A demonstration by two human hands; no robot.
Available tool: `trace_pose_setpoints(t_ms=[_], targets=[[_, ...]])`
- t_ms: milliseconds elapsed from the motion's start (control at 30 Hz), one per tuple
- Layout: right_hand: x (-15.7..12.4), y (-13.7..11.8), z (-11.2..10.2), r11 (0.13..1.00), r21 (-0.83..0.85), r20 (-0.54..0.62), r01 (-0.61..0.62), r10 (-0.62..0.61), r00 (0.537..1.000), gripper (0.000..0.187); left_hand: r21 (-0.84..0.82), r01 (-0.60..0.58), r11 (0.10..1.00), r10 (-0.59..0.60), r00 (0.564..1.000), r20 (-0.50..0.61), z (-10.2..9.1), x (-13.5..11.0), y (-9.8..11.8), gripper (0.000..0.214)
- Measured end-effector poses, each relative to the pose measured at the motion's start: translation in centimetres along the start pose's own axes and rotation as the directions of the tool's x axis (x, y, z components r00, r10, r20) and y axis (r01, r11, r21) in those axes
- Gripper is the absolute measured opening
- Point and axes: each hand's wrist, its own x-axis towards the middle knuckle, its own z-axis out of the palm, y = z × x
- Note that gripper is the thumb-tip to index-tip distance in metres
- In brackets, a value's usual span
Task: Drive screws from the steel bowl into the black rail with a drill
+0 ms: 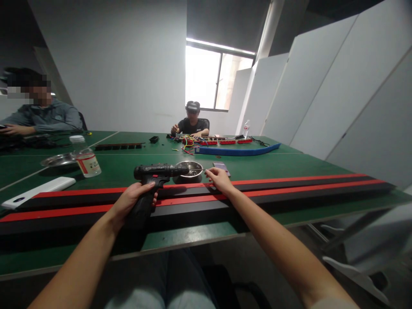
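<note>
A black cordless drill is gripped by its handle in my left hand, its chuck pointing right. From the chuck a thin bit reaches toward my right hand. The thumb and forefinger of that hand are pinched at the bit's tip; what small thing lies between them is too small to make out. Behind the bit stands a round metal bowl with small dark pieces in it. Beneath both hands, two long red-and-black bars lie side by side across the green table.
On the left are a labelled plastic jar, a metal dish and a white device. A phone lies beyond my right hand. Farther back are a blue strip, tangled wires and two seated people.
</note>
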Motion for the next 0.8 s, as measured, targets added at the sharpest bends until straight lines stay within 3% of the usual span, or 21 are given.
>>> trace_pose_setpoints(t_ms=[233,800], targets=[[-0.2,-0.6,-0.1,0.999,0.038,-0.039,-0.025,0.026,0.999,0.046,0.028,0.006,1.0,-0.006,1.0,-0.001,-0.3,0.0,-0.2,0.026],[-0.7,-1.6,-0.4,0.998,0.046,0.107,-0.038,0.033,0.994,0.051,0.042,0.006,0.999,-0.007,1.0,0.009,-0.5,0.0,-0.2,0.028]])
